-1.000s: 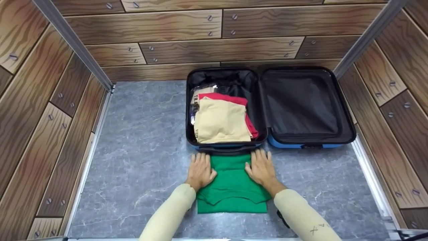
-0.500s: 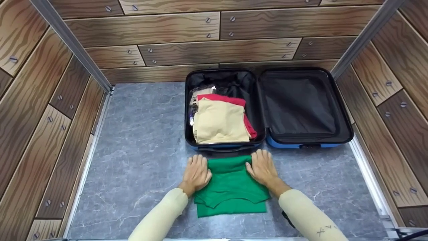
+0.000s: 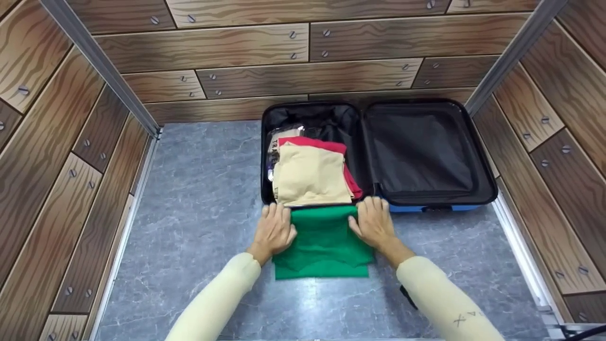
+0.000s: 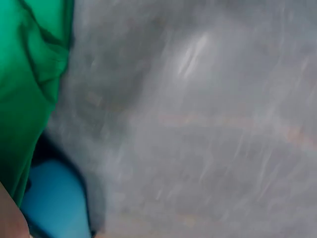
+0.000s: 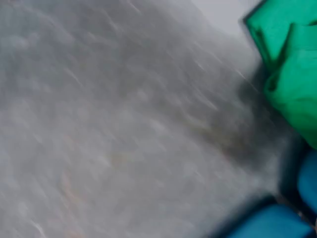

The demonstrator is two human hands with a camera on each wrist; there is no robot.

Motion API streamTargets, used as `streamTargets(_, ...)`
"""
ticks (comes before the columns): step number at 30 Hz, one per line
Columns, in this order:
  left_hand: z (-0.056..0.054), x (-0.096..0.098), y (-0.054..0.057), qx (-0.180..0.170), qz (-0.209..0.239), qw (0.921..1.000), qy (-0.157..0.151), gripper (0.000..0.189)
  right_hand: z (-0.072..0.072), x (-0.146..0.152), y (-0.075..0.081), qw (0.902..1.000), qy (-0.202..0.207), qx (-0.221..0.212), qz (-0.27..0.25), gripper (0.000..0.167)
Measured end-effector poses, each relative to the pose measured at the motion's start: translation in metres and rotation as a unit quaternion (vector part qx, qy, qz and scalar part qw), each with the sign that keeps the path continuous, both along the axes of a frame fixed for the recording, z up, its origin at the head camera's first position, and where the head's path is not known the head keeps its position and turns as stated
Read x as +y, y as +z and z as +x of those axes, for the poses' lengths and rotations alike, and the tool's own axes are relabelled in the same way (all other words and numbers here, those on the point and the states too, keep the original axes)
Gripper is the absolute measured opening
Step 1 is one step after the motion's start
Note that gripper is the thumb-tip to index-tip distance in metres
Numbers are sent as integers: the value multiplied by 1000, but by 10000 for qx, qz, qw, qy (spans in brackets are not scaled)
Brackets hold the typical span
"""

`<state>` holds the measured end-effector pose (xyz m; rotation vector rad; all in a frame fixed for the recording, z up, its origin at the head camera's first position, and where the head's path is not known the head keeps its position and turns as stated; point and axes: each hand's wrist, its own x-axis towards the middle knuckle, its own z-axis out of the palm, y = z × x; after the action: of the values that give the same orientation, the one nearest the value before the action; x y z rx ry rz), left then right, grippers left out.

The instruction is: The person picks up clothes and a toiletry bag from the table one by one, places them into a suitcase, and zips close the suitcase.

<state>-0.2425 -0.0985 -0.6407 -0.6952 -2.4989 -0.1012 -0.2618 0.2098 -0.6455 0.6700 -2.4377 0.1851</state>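
A folded green T-shirt (image 3: 326,241) hangs between both hands at the front side of the open suitcase (image 3: 367,156). My left hand (image 3: 272,229) grips its far left corner, and my right hand (image 3: 376,222) grips the far right corner. The shirt's far edge overlaps the suitcase's front rim in the head view. Inside the left half lie a folded cream garment (image 3: 312,175) and a red garment (image 3: 352,182) under it. The left wrist view shows green cloth (image 4: 29,74) beside the blue shell (image 4: 57,201); the right wrist view has the cloth (image 5: 297,74) at its upper right.
A clear plastic packet (image 3: 286,135) with dark lettering lies beside the garments. The suitcase lid (image 3: 421,151) lies opened out to the right, its dark lining facing up. Grey marbled floor (image 3: 203,189) surrounds it, bounded by wood-patterned walls (image 3: 251,47).
Both hands, first flat on the shirt's sides, have curled round its far corners. They have lifted it and moved it forward toward the suitcase; its near edge has moved away from me.
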Motion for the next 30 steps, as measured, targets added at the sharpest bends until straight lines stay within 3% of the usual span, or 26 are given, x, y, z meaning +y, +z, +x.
streamTargets(4,-23,-4,31,-71,-375,9993,14,24,-23,0,30,9995,77,279,104,41)
streamTargets(10,-64,-8,92,-277,-939,9952,87,31,-64,1,85,9980,154,570,234,46)
streamTargets(13,-81,-8,119,-234,-1027,9944,106,34,-80,1,109,9969,127,716,298,47)
streamTargets(16,-97,-5,136,-34,-930,9956,89,29,-95,1,128,9965,-27,745,390,46)
streamTargets(20,-113,-3,144,82,-851,9962,145,25,-110,-3,141,9955,-348,576,661,43)
streamTargets(24,-121,-2,141,-276,-943,9942,427,27,-117,-13,140,9943,-636,259,818,41)
streamTargets(27,-125,2,136,-706,-1044,9872,979,29,-121,-22,135,9917,-995,-254,770,43)
streamTargets(30,-126,7,127,-1109,-1026,9753,1610,46,-120,-30,126,9820,-1342,-1062,802,57)
